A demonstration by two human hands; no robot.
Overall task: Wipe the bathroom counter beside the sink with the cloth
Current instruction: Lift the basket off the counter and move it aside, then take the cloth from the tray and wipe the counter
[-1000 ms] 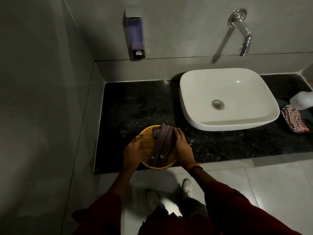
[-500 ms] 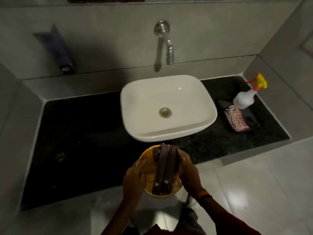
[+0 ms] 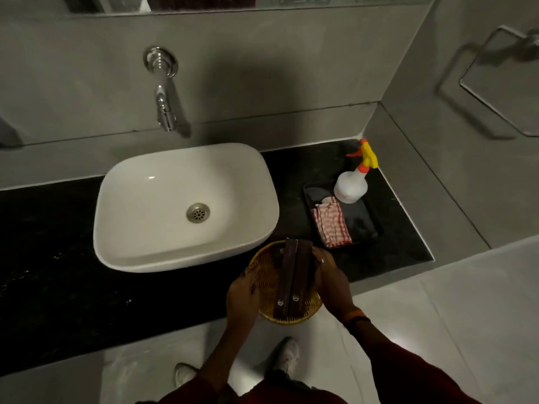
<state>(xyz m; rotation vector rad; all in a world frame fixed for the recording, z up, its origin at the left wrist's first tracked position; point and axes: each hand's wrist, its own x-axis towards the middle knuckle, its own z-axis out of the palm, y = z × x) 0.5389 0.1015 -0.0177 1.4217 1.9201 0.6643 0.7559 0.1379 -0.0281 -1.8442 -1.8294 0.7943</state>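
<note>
A round yellow wicker basket (image 3: 267, 279) with two dark brown packets (image 3: 291, 279) in it is held over the counter's front edge, right of the sink. My left hand (image 3: 240, 294) grips its left rim and my right hand (image 3: 331, 279) grips its right rim. The red-and-white checked cloth (image 3: 331, 224) lies folded in a black tray (image 3: 364, 221) on the black counter (image 3: 58, 258), right of the white basin (image 3: 163, 205). Neither hand touches the cloth.
A white spray bottle (image 3: 351, 185) with a yellow and orange trigger stands at the back of the tray. A chrome tap (image 3: 163, 97) juts from the grey wall above the basin. A towel ring (image 3: 501, 83) hangs on the right wall. My shoes (image 3: 287, 355) stand on pale floor tiles.
Both hands have carried the basket from the counter left of the sink across to the right of it. The view has swung right, and the tray, cloth and spray bottle are now fully in sight.
</note>
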